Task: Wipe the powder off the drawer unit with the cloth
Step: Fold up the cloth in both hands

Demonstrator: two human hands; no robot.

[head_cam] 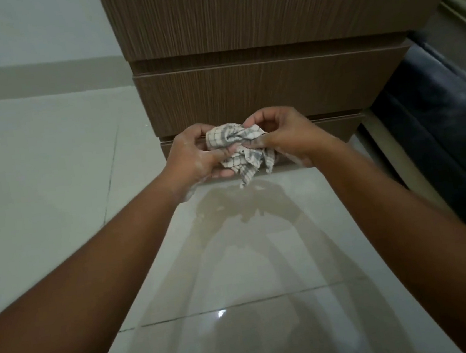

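A brown wood-grain drawer unit [260, 92] stands on the floor straight ahead, with three drawer fronts in view. In front of its lowest drawer I hold a crumpled white-and-grey checked cloth [240, 152] between both hands. My left hand [194, 157] grips its left side, thumb on top. My right hand [282, 133] pinches its upper right part. White powder streaks show on both hands and wrists. No powder is clearly visible on the drawer fronts. A corner of the cloth hangs down toward the floor.
Glossy pale floor tiles [50, 168] spread left and below, reflecting my arms. A dark blue upholstered piece [447, 128] stands close to the right of the unit. A pale wall with a grey skirting [26, 80] lies at the back left.
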